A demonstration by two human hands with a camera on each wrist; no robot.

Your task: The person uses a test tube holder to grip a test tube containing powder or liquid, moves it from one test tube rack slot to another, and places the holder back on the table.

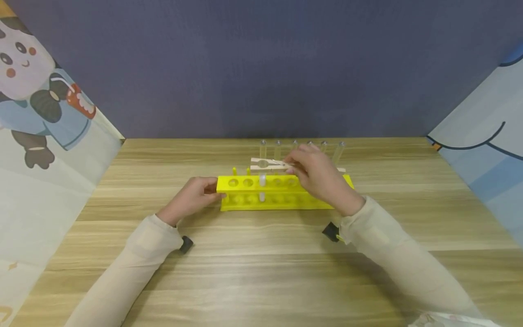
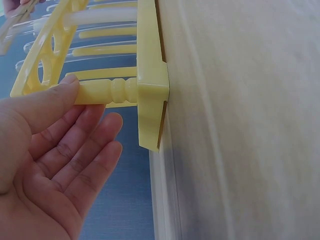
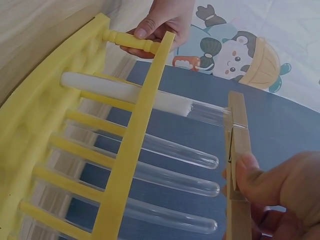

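Note:
A yellow test tube rack (image 1: 286, 205) stands on the table. My left hand (image 1: 195, 196) holds its left end post (image 2: 102, 91), thumb on the near side and fingers behind. One test tube with white contents (image 3: 172, 102) stands upright in the third hole from the left. In my right hand (image 1: 320, 175) is a wooden test tube clamp (image 1: 261, 168), its jaws at the top of that tube. The right wrist view shows my thumb (image 3: 248, 167) pressed on the clamp, with the other fingers partly hidden behind it. How firmly the jaws grip the glass I cannot tell.
Several clear test tubes (image 3: 172, 181) sit upside down on the rack's back pegs. Two bare pegs (image 1: 234, 171) show at its left. Behind the wood-grain table (image 1: 245, 272) rises a dark blue panel (image 1: 261, 68); cartoon-printed sheets (image 1: 32, 91) stand at both sides.

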